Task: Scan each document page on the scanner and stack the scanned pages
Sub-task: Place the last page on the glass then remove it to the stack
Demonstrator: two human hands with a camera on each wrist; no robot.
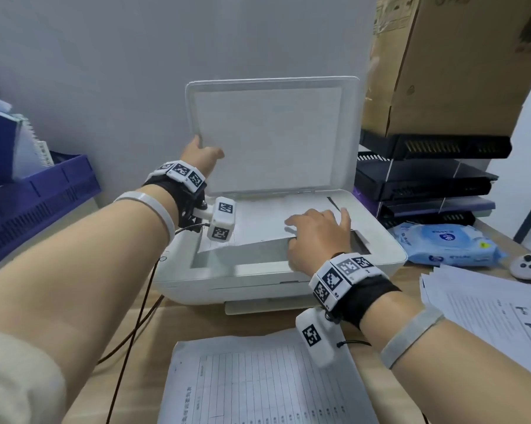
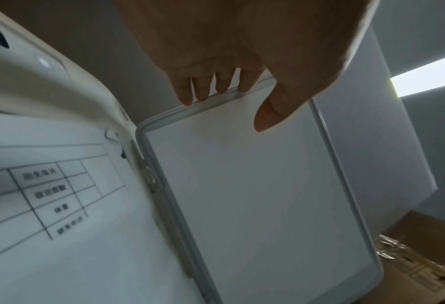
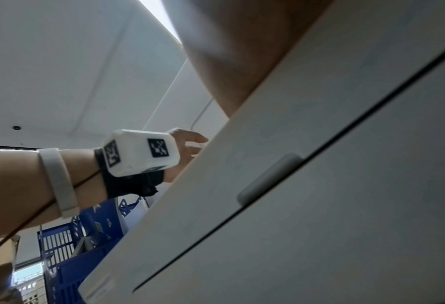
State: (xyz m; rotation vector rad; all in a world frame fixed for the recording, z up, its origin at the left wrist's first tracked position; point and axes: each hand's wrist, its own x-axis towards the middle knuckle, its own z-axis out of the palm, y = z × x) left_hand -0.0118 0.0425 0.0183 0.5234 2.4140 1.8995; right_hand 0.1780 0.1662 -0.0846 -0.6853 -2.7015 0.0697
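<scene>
From the head camera, the left hand (image 1: 201, 154) reaches forward with the arm nearly straight and grips the left edge of the raised scanner lid (image 1: 273, 133), fingers behind it and thumb on its pale inner face. The lid is a flat, round-cornered white plastic panel standing almost upright at the back edge of the scanner (image 1: 380, 255), a smooth white box near the desk's back edge. The right hand (image 1: 316, 237) lies palm down on a thin white page (image 1: 258, 228) on the scanner bed; its front edge lifts off the glass by the thumb, and whether the fingers pinch it or only press cannot be told. A printed form with a ruled table (image 1: 258, 381) lies flat at the desk's front edge, and a loose stack of printed sheets (image 1: 487, 304) sits at the right edge.

The left wrist camera shows four curled fingers (image 2: 203, 90) hooked over the lid's rim (image 2: 190, 109), thumb across its matte liner. The page's table (image 2: 47, 195) shows faintly through the paper.

In the right wrist camera the scanner's smooth front panel (image 3: 320, 205) fills the picture; the right hand's fingers are hidden.
</scene>
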